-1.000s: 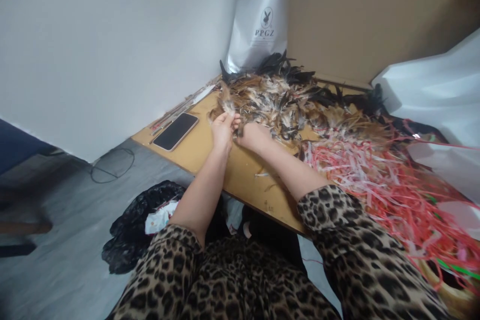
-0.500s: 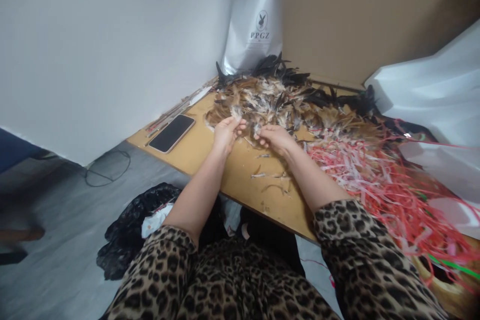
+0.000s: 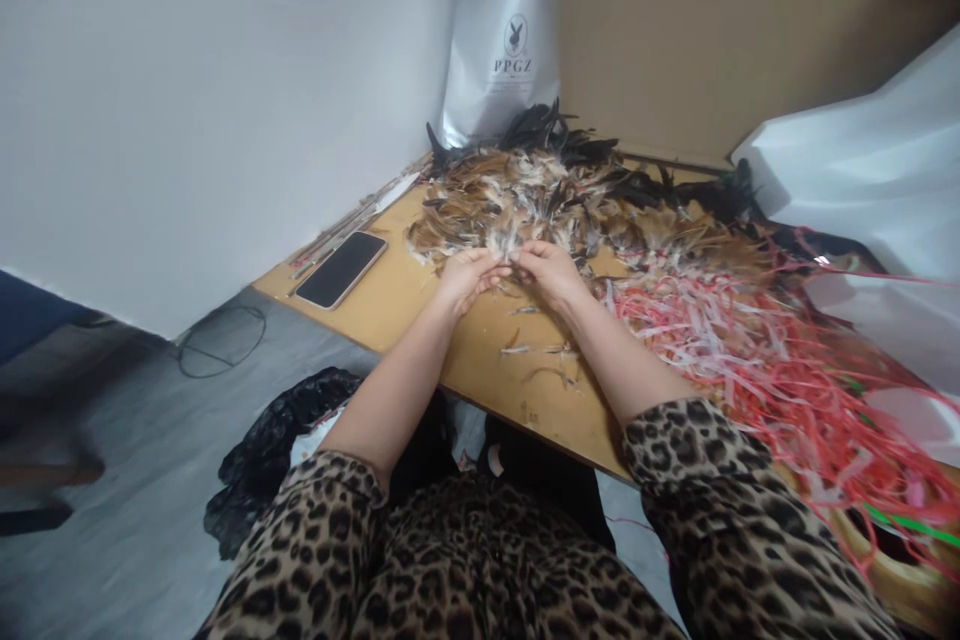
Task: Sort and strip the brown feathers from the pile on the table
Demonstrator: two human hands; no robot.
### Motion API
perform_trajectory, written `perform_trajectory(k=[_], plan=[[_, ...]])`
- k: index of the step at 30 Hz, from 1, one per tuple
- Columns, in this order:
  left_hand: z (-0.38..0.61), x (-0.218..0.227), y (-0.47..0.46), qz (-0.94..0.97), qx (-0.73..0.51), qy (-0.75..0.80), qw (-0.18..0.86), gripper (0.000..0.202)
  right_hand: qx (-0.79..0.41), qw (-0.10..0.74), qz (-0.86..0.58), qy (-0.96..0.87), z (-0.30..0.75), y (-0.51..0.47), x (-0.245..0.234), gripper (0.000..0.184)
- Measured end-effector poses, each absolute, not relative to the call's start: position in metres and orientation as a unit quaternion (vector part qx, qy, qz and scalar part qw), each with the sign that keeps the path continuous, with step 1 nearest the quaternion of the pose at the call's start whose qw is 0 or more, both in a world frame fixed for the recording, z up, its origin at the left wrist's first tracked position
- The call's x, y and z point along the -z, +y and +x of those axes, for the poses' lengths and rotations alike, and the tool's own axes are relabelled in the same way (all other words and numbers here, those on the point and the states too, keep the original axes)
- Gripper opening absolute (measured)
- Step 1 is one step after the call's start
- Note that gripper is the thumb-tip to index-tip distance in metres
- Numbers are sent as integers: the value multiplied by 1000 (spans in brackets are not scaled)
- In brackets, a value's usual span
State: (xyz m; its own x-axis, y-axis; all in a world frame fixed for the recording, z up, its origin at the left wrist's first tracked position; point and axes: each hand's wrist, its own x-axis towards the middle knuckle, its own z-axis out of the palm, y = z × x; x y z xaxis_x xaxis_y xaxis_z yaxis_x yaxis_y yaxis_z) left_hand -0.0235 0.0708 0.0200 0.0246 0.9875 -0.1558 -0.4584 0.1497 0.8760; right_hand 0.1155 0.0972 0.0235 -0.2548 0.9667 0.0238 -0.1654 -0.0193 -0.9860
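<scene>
Against the white wall, on the tan wooden tabletop, the left hand and right hand, apart half a second ago, now meet fingertip to fingertip, pinching a small pale tuft at the edge of the brown-and-black feather heap.

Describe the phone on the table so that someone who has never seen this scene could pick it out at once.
Start at the wooden table in the corner and go to its left end, near the white wall. There, left of the feather pile and the left hand, the phone lies flat, screen up. It is the only smooth black rectangle, with a pale rim, beside thin sticks.
</scene>
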Motion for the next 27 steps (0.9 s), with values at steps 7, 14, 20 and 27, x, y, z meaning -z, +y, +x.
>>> perform_trajectory(k=[7, 14, 20, 27], plan=[[-21, -17, 71, 321, -571, 411, 635, 7, -536, 488, -433, -536, 107, 89, -31, 27], [-20, -17, 72, 314, -580, 417, 625, 6, -531, 474, -443, -546, 109, 89, -31, 25], [-19, -18, 72, 309, -595, 421, 612, 8, -528, 456, -458, -550, 110, 90, -29, 25], [-17, -19, 70, 322, -584, 418, 617, 6, -567, 472, -431, -520, 110, 93, -25, 25]])
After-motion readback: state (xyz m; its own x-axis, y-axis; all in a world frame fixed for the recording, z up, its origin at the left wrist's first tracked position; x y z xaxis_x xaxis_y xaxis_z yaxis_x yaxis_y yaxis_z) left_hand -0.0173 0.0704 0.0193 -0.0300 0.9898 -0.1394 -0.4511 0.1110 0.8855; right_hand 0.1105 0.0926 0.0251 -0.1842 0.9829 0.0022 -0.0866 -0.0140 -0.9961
